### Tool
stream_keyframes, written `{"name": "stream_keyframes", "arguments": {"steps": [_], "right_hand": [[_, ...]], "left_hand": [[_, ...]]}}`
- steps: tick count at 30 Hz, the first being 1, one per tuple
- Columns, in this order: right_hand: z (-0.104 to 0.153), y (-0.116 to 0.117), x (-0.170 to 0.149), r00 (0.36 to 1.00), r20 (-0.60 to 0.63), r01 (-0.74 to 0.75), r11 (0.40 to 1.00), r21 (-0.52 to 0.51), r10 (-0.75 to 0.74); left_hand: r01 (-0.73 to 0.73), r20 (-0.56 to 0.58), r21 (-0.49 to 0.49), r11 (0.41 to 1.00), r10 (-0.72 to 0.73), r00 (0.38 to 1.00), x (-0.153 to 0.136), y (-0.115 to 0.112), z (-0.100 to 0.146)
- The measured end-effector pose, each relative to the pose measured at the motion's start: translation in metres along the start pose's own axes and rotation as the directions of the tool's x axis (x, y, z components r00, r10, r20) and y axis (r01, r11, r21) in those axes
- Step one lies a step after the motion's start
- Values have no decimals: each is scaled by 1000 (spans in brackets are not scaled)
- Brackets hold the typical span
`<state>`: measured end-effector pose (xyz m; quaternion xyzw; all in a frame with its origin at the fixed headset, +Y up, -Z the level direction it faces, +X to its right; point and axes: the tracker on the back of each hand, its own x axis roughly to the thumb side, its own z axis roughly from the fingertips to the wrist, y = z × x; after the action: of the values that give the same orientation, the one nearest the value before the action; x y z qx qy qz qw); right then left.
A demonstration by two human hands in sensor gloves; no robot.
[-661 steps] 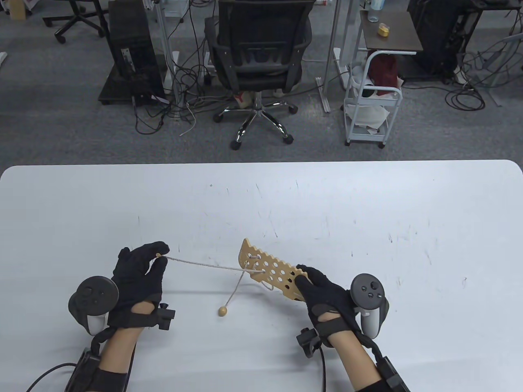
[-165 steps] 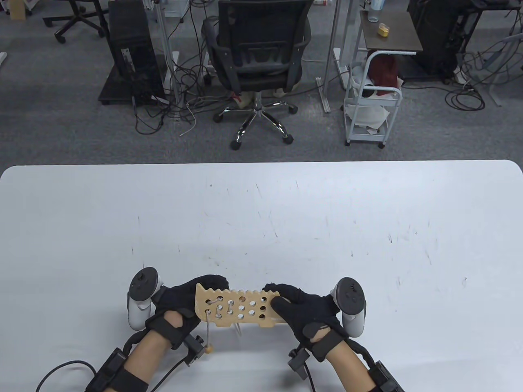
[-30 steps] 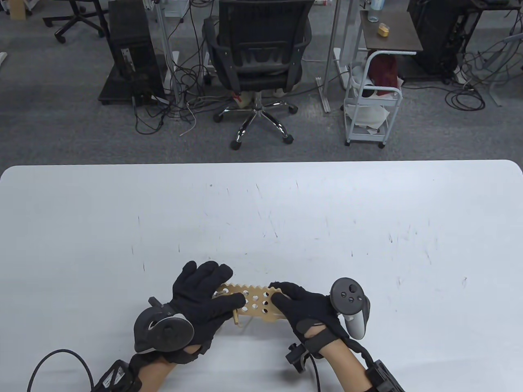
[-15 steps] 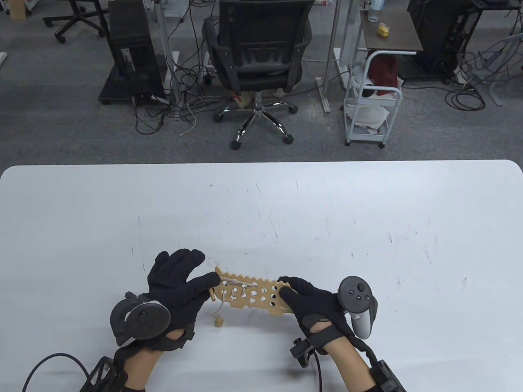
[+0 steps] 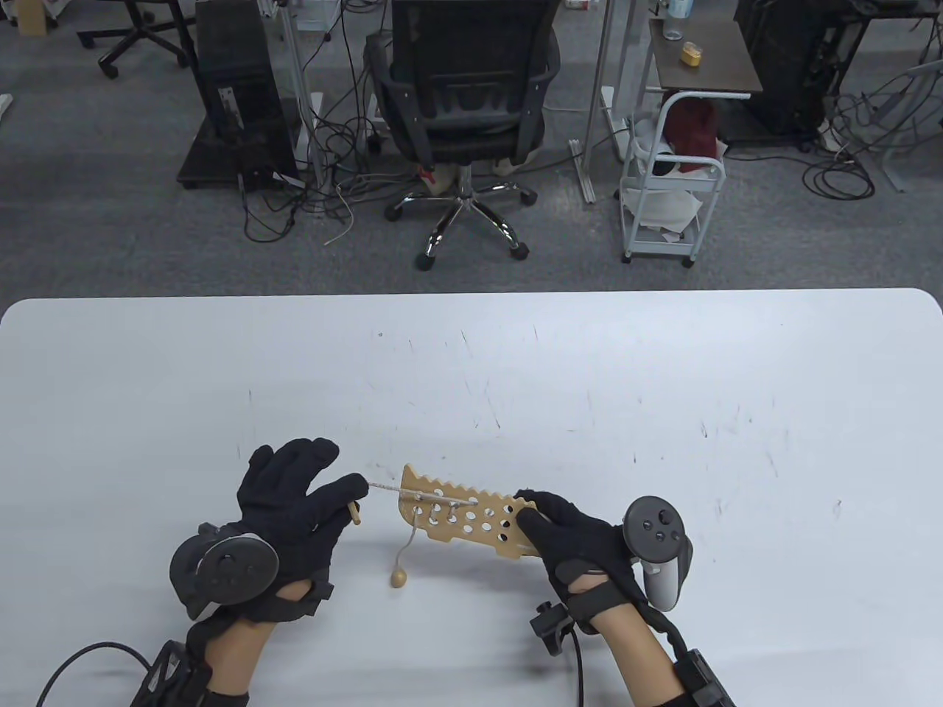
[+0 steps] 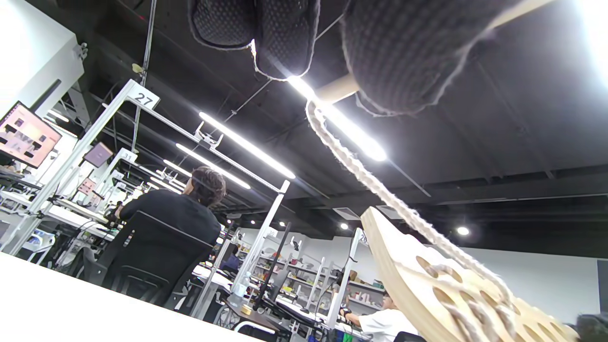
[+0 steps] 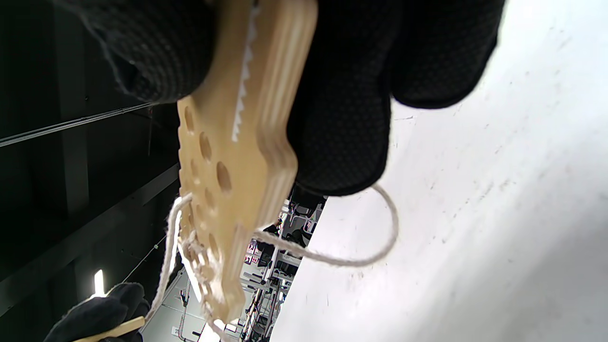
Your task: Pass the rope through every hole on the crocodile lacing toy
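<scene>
The wooden crocodile board (image 5: 460, 515) hangs above the white table (image 5: 589, 383), its holes facing up. My right hand (image 5: 567, 534) grips its right end between thumb and fingers, seen close in the right wrist view on the board (image 7: 242, 128). My left hand (image 5: 309, 501) pinches the wooden needle (image 5: 354, 512) at the rope's end, left of the board. The rope (image 5: 387, 489) runs taut from the needle to a hole in the board's left part; in the left wrist view the rope (image 6: 380, 190) leads down to the board (image 6: 427, 285). The rope's other end hangs below with a wooden bead (image 5: 398, 579).
An office chair (image 5: 460, 110), a white cart (image 5: 670, 191) and cables on the floor lie beyond the table's far edge. In the left wrist view a person (image 6: 190, 209) sits at another desk in the background.
My left hand has drawn the needle out to the left, away from the board, pulling the rope taut. The board has shifted right and tilted, and the bead now hangs free below it.
</scene>
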<state>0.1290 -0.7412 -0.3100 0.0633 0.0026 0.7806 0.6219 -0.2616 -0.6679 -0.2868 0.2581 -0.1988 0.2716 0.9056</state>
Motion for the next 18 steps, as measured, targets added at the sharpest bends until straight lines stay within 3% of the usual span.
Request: {"name": "stream_keyframes", "arguments": {"steps": [18], "right_hand": [[-2, -13, -4, 1000, -12, -14, 998, -57, 13]], "left_hand": [[6, -70, 97, 995, 1, 998, -22, 23, 0]]}}
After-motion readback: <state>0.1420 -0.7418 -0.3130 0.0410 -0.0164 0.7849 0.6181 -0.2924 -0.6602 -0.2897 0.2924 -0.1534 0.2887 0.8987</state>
